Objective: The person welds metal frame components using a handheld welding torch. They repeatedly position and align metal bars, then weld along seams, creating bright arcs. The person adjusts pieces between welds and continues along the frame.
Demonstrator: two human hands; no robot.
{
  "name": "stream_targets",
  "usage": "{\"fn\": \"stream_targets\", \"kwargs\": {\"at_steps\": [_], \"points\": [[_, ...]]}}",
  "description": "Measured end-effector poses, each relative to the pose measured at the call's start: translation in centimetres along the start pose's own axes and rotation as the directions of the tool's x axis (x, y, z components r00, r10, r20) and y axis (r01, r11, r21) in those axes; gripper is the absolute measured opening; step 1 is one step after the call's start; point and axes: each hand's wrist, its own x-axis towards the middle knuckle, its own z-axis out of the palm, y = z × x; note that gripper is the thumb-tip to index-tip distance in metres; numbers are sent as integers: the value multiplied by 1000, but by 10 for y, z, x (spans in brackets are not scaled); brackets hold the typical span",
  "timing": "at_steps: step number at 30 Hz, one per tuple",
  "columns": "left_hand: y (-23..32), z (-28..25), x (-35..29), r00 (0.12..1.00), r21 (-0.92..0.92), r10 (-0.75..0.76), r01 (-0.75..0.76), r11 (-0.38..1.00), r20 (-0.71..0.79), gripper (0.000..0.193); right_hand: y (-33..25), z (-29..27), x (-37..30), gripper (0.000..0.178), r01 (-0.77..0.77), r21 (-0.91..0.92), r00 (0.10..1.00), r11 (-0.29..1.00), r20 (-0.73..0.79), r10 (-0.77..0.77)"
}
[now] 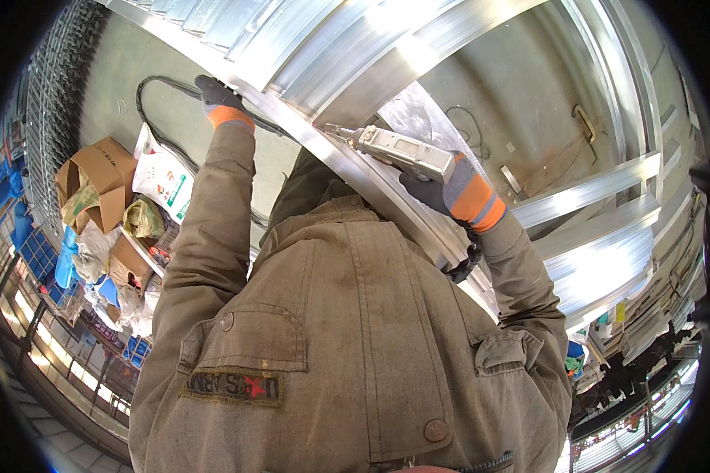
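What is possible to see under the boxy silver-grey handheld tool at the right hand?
A long silver metal beam shows below its narrow tip. The tool and the right hand, in a black, grey and orange glove, cover whatever lies directly beneath.

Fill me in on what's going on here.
A person in a brown jacket is at a metal frame. The gloved right hand grips a handheld tool, its tip close to a long rail. The gloved left hand is at the same rail's edge. To the left are a cardboard box and a white sack.
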Motion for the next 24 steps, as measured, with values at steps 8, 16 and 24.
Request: {"fn": "stream_targets", "kwargs": {"at_steps": [8, 16, 24], "points": [[-24, 16, 15, 984, -83, -140, 132, 988, -110, 104, 8, 7, 5, 38, 72, -31, 997, 997, -19, -72], [-64, 6, 57, 978, -48, -159, 154, 987, -134, 108, 6, 6, 8, 40, 55, 71, 998, 996, -28, -53], [-50, 13, 40, 964, -97, -236, 225, 969, -121, 101, 9, -2, -1, 40, -121, 104, 988, 987, 109, 110]]}}
